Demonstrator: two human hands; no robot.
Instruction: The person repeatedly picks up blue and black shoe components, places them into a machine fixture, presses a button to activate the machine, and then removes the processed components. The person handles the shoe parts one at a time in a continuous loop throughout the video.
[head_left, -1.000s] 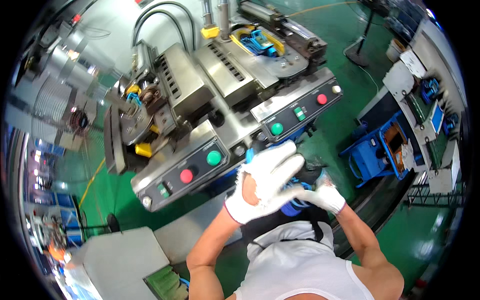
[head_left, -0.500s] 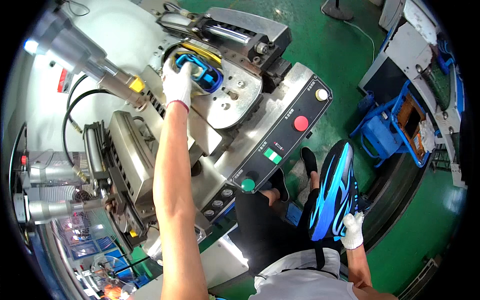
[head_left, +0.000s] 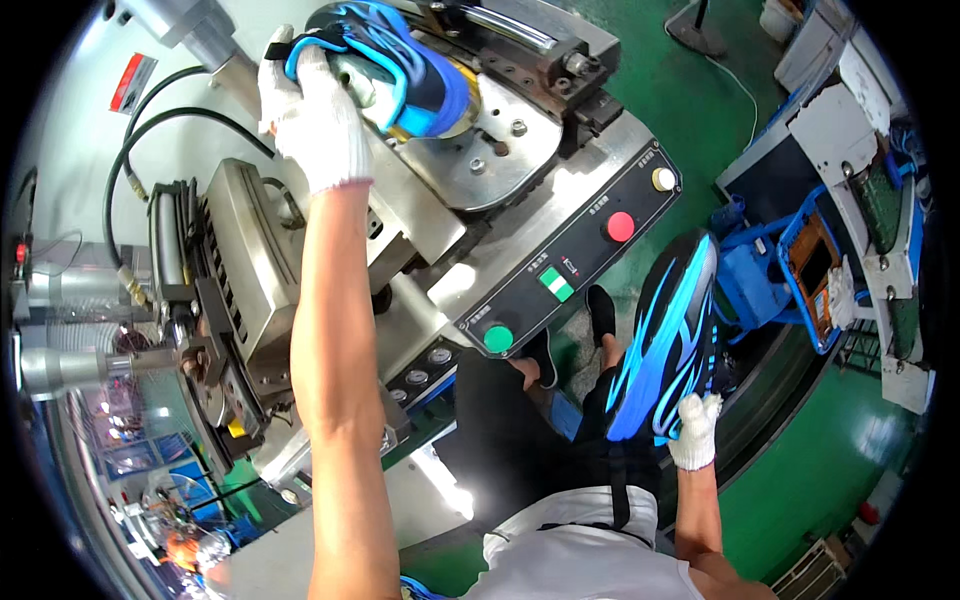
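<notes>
My left hand [head_left: 318, 125], in a white knit glove, grips the collar of a blue and black shoe upper [head_left: 430, 70] at the top left. This upper is above the metal plate [head_left: 478, 185] of the machine, its opening toward me; whether it still touches the mould beneath is hidden. Down at the right, my gloved right hand [head_left: 695, 432] is closed on the heel end of a second shoe upper [head_left: 665, 345], black with bright blue streaks. That one is held beside my leg, toe pointing away from me.
The machine's sloping control panel [head_left: 590, 250] carries red, green and white buttons. A metal cylinder [head_left: 215, 45] and black hoses [head_left: 165, 115] stand at the left. A blue stool [head_left: 750, 275] and another machine [head_left: 850, 140] are on the right, over the green floor.
My left hand has pulled the first upper up from the machine's mould, and it now appears larger and higher in view. My right hand still holds the second upper.
</notes>
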